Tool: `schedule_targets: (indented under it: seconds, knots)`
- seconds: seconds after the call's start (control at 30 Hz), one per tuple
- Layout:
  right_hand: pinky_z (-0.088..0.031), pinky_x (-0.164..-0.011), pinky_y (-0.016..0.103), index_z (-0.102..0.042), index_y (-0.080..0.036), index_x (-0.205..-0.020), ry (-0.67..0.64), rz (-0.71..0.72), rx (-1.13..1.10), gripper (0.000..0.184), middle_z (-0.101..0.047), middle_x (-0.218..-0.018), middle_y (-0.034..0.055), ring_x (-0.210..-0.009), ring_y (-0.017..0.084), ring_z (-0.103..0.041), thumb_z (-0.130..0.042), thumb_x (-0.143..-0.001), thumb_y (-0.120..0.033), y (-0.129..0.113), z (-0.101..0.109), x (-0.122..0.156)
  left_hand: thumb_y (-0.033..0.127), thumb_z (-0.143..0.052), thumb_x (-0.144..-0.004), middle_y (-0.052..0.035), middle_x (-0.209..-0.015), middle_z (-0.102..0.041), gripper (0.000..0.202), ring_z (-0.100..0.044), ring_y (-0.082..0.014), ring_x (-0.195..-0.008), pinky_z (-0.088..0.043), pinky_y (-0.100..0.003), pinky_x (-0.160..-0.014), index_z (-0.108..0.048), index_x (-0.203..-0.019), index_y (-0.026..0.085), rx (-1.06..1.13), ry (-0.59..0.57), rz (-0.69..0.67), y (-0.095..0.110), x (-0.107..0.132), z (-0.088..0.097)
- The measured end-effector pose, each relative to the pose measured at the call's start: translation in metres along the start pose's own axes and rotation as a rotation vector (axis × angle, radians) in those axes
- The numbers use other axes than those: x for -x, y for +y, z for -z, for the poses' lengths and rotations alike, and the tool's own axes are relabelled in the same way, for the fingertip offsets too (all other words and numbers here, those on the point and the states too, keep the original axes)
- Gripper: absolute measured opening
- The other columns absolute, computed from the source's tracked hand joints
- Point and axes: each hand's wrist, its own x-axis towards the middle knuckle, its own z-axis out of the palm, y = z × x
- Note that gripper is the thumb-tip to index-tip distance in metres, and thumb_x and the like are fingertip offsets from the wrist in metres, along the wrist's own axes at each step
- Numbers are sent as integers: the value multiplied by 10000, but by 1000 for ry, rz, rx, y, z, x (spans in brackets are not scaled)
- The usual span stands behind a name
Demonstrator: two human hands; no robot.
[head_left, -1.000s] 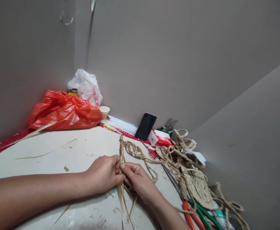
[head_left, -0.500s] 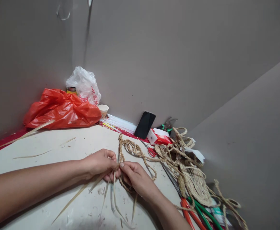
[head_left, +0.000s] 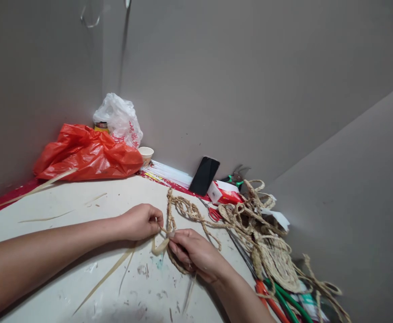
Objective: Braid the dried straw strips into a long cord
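My left hand (head_left: pixel 145 220) is closed in a pinch on a thin, straw-coloured strand running to the right. Close beside it, my right hand (head_left: pixel 194 251) pinches the strands where they meet the end of a braided straw rope (head_left: pixel 170 215). A flat strip (head_left: pixel 160 246) curls below, between the two hands. The rope runs up the board, bends over in loops and leads right to a tangled pile of rope (head_left: pixel 246 215). Fingers hide part of the join. Beneath the left wrist, a long loose fibre strip (head_left: pixel 105 280) lies on the white board (head_left: pixel 122 197).
Red-handled scissors (head_left: pixel 214 213), a phone (head_left: pixel 204 175), a red box (head_left: pixel 225 193) and green-handled pliers (head_left: pixel 235 177) line the back edge. A red plastic bag (head_left: pixel 89 154) and a paper cup (head_left: pixel 146 154) stand back left. Large red and green handles (head_left: pixel 277 291) lie front right.
My left hand has moved slightly left and up, away from the right hand, drawing a strand out between them. Hanging strands have shifted, and a curled strip now shows between the hands.
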Motion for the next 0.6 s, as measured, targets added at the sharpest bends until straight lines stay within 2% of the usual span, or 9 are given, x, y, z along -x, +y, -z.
schedule_targets:
  seconds: [0.13,0.2,0.3,0.43,0.5,0.53,0.6]
  knots:
    - [-119,-279,188,-499,-160,-487,15,-19,17,360,-338,-292,-74,-249,39,-202,-496,-793,-351,1,-1,0,205,-508,-747,-18,-733,-650,174,-551,-156,-714,-349,-246,-654,-682,-752,219,-410,60,-188,1,3,4]
    - [-118,-280,183,-500,-160,-501,-11,-40,-38,336,-335,-298,-81,-252,35,-188,-516,-778,-350,0,1,0,205,-501,-778,-36,-756,-657,195,-562,-171,-751,-358,-263,-700,-694,-784,226,-471,40,-258,2,3,7]
    - [-114,-284,174,-501,-161,-524,-48,-74,-145,302,-318,-300,-93,-258,30,-163,-551,-755,-350,-1,4,1,209,-497,-804,-44,-816,-665,212,-567,-177,-804,-366,-283,-780,-694,-881,228,-464,45,-293,1,1,11]
    - [-119,-279,172,-508,-154,-525,-34,-69,-177,296,-326,-303,-90,-256,28,-165,-549,-764,-325,-1,5,1,204,-543,-762,-78,-1116,-606,380,-496,-221,-1055,-333,-326,-909,-587,-1139,202,-504,173,-273,4,2,17]
    - [-126,-275,171,-507,-153,-523,-37,-56,-167,304,-331,-304,-88,-254,29,-172,-536,-777,-318,0,4,0,207,-545,-750,-99,-1190,-562,436,-467,-232,-1100,-324,-332,-924,-537,-1185,173,-523,252,-217,9,6,22]
    - [-129,-274,171,-507,-152,-524,-40,-51,-164,307,-331,-303,-89,-254,29,-173,-530,-783,-317,0,4,0,218,-536,-756,-103,-1159,-575,405,-486,-231,-1067,-337,-326,-900,-545,-1158,165,-529,287,-171,14,8,25]
    - [-135,-273,171,-503,-153,-523,-41,-47,-157,317,-324,-298,-91,-253,30,-175,-520,-793,-319,0,3,0,255,-511,-776,-86,-954,-634,258,-549,-217,-888,-367,-304,-788,-599,-1004,172,-546,316,-58,24,15,30]
